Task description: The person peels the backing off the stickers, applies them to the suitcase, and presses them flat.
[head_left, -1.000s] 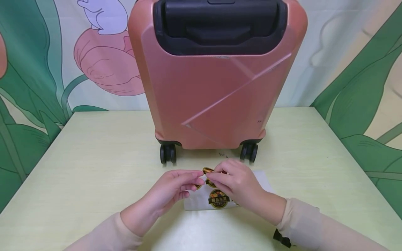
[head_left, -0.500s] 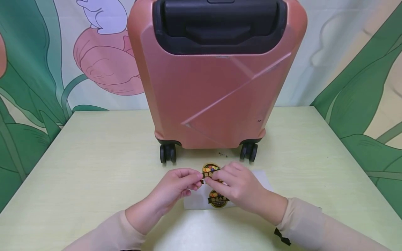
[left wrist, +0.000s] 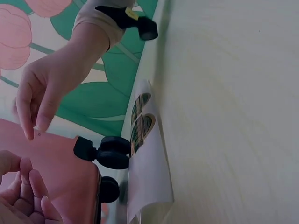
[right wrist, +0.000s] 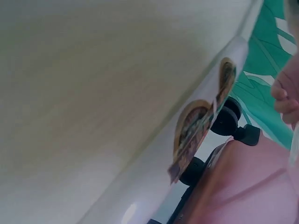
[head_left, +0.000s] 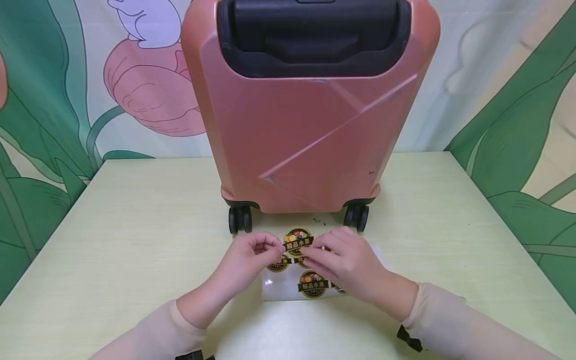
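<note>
In the head view my left hand [head_left: 249,257] pinches the left edge of a round black-and-gold fruit sticker [head_left: 297,241], raised over the sticker sheet [head_left: 281,290]. My right hand [head_left: 348,255] is at the sticker's lower right edge, fingers extended and its fingertips overlapping the sticker there. In the left wrist view a small gap shows between the right hand's [left wrist: 58,77] index finger and thumb. The white sheet, curled at its edge in that view, bears several matching stickers [head_left: 313,284], partly hidden under the right hand.
A pink suitcase [head_left: 310,140] with a black handle recess stands upright on black wheels [head_left: 240,219] just behind the sheet. The pale table [head_left: 148,220] extends to both sides. A printed cloth [head_left: 40,100] with plants hangs behind. Black straps [head_left: 409,338] show at both wrists.
The pinched sticker has risen and turned to face the head camera, showing whole beyond the right fingers. My left hand has shifted slightly left, the right hand slightly right.
</note>
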`<state>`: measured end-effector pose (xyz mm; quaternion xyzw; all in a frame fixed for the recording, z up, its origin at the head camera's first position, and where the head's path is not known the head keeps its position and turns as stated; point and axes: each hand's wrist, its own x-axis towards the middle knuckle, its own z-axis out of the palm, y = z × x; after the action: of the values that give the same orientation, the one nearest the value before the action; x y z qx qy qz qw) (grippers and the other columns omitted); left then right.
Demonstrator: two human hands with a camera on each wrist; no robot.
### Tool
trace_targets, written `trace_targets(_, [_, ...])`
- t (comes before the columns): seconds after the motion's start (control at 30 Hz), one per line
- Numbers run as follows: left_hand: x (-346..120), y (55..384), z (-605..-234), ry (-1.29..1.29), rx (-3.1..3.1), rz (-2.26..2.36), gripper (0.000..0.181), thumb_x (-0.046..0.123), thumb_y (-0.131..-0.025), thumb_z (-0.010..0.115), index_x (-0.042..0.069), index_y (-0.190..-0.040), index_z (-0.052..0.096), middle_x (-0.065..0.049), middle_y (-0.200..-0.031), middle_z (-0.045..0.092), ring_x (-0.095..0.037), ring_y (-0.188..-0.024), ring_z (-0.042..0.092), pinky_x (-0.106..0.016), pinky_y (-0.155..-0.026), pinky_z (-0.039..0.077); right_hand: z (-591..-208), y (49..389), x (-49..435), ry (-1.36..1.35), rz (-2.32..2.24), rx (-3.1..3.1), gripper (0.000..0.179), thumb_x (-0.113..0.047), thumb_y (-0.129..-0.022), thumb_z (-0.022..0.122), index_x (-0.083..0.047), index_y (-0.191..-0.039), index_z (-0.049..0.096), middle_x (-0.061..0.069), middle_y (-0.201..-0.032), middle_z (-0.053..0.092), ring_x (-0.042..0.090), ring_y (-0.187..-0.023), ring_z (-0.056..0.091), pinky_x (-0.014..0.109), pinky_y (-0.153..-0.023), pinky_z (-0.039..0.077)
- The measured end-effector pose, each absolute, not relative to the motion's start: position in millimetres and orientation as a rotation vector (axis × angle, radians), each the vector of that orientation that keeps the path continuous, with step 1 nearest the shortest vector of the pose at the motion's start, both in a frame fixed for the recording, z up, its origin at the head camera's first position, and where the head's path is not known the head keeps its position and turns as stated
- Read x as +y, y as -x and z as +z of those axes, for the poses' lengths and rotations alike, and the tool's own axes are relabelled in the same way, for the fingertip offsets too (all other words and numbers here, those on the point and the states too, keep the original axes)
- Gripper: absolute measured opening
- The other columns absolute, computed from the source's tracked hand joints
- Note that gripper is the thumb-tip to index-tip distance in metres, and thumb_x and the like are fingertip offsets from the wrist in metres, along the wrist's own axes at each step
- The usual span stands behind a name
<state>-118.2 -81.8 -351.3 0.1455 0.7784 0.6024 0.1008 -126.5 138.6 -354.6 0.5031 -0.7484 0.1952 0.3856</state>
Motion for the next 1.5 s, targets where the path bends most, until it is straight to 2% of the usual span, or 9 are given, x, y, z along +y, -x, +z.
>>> trace_targets(0.07, [-84.7,119.4,-350.8,-0.45,2.318,1.772,0.009,0.005,-0.084,0.061,-0.002,-0.086,0.066,-0.009,-0.077,0.064,-0.026,-0.072,0.058,-0.028,-0.066,0.049,-353.9,125.4,141.4,-1.176,0.678,-2.037,0.018,-0.02,-0.091,0.062,-0.006,-0.092,0.073,0.0,-0.082,0.06,0.013,-0.068,0.053,0.028,-0.061,0.043])
trace_targets(0.17, [-87.5,120.6,-350.6,-0.455,2.316,1.761,0.009,0.005,-0.084,0.061,-0.002,-0.086,0.066,-0.009,-0.076,0.064,-0.029,-0.073,0.059,-0.034,-0.069,0.05,-351.7,123.8,143.9,-0.988,0.974,-2.256,0.014,-0.013,-0.086,0.067,-0.004,-0.096,0.072,-0.001,-0.085,0.058,0.012,-0.07,0.05,0.025,-0.059,0.042])
trace_targets(0.27, [-88.7,120.9,-350.4,-0.46,2.299,1.76,0.01,0.006,-0.085,0.062,-0.003,-0.087,0.066,-0.011,-0.077,0.065,-0.03,-0.074,0.06,-0.038,-0.071,0.051,-348.7,123.3,143.8,-0.806,1.253,-2.454,0.019,-0.005,-0.081,0.07,-0.004,-0.101,0.072,-0.003,-0.087,0.059,0.012,-0.072,0.05,0.024,-0.058,0.043])
trace_targets(0.47, [-89.0,122.2,-351.2,-0.476,2.278,1.766,0.01,0.006,-0.086,0.062,-0.003,-0.087,0.066,-0.015,-0.079,0.065,-0.031,-0.076,0.061,-0.042,-0.073,0.051,-344.6,124.8,143.1,-0.571,1.569,-2.669,0.021,-0.014,-0.086,0.068,-0.006,-0.105,0.071,-0.001,-0.088,0.062,0.016,-0.072,0.049,0.025,-0.06,0.043])
trace_targets(0.73, [-88.9,125.0,-349.4,-0.468,2.3,1.752,0.012,0.008,-0.086,0.063,-0.004,-0.088,0.067,-0.014,-0.077,0.066,-0.032,-0.075,0.062,-0.044,-0.074,0.051,-344.8,126.5,141.3,-0.513,1.663,-2.671,0.012,-0.013,-0.085,0.069,-0.006,-0.093,0.073,0.0,-0.085,0.063,0.017,-0.069,0.049,0.023,-0.057,0.043])
trace_targets(0.93, [-89.5,126.4,-346.8,-0.526,2.394,1.707,0.009,0.009,-0.086,0.065,0.001,-0.086,0.068,-0.01,-0.075,0.066,-0.031,-0.071,0.061,-0.029,-0.063,0.05,-343.5,126.4,141.2,-0.496,1.607,-2.67,0.007,-0.013,-0.084,0.07,-0.01,-0.089,0.074,-0.003,-0.081,0.062,0.018,-0.069,0.05,0.024,-0.057,0.043])
trace_targets(1.0, [-89.3,127.0,-346.0,-0.569,2.45,1.678,0.007,0.009,-0.086,0.065,0.003,-0.085,0.068,-0.008,-0.074,0.066,-0.027,-0.069,0.062,-0.026,-0.059,0.049,-343.1,126.8,141.0,-0.497,1.589,-2.664,0.006,-0.014,-0.084,0.07,-0.011,-0.088,0.074,-0.003,-0.08,0.061,0.018,-0.069,0.049,0.024,-0.057,0.043])
trace_targets(1.2, [-87.9,126.6,-342.0,-0.724,2.764,1.534,0.004,0.01,-0.084,0.068,0.009,-0.081,0.069,0.008,-0.068,0.062,-0.006,-0.061,0.055,-0.024,-0.057,0.047,-343.0,129.5,137.6,-0.497,1.525,-2.626,0.005,-0.013,-0.083,0.071,-0.011,-0.087,0.074,-0.004,-0.078,0.06,0.017,-0.068,0.049,0.024,-0.058,0.042])
trace_targets(1.5, [-84.2,130.6,-334.1,-0.716,2.811,1.577,0.005,0.012,-0.083,0.07,0.007,-0.081,0.07,0.006,-0.069,0.063,-0.006,-0.062,0.057,-0.026,-0.062,0.049,-339.4,134.9,135.4,-0.484,1.503,-2.543,0.005,-0.009,-0.084,0.069,-0.009,-0.087,0.073,-0.003,-0.077,0.06,0.016,-0.069,0.049,0.025,-0.061,0.043])
